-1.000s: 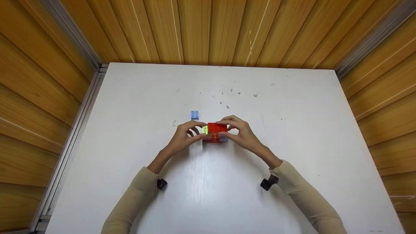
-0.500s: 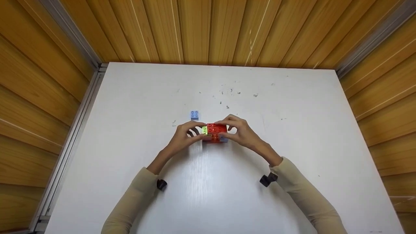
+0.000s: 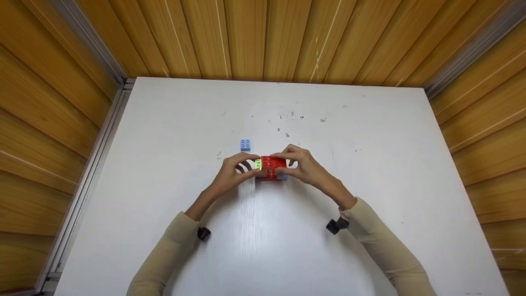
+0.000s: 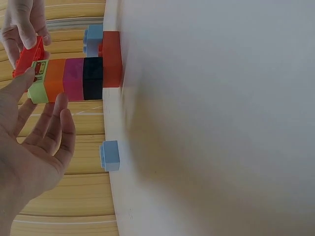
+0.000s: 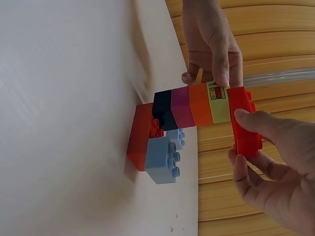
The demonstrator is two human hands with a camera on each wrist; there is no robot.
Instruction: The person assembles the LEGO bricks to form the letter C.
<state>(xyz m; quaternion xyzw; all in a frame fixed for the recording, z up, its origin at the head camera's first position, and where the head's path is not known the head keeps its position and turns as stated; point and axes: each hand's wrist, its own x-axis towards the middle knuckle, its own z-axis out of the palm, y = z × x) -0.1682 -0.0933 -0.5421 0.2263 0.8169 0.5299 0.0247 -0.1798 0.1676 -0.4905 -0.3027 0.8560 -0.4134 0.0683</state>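
A stack rises from a red base brick (image 4: 113,61): black (image 4: 93,78), magenta (image 4: 73,79), orange (image 4: 54,81), then a light green brick (image 5: 219,108) with a printed front. My left hand (image 3: 235,169) pinches the green brick between thumb and fingers. My right hand (image 3: 307,167) grips an upper red brick (image 5: 242,129), studs outward, one end against the green brick's top, the rest overhanging toward the right hand. Whether it is fully seated I cannot tell. A light blue brick (image 5: 160,160) sits on the base beside the stack, under the overhang.
A loose light blue brick (image 3: 245,144) lies on the white table (image 3: 185,123), behind and left of the stack. Small dark marks dot the tabletop farther back. Wooden slat walls (image 3: 246,41) border the table.
The upper red brick has tilted so that its studs show in the head view. My right forearm has shifted slightly; the left hand keeps its hold on the green brick.
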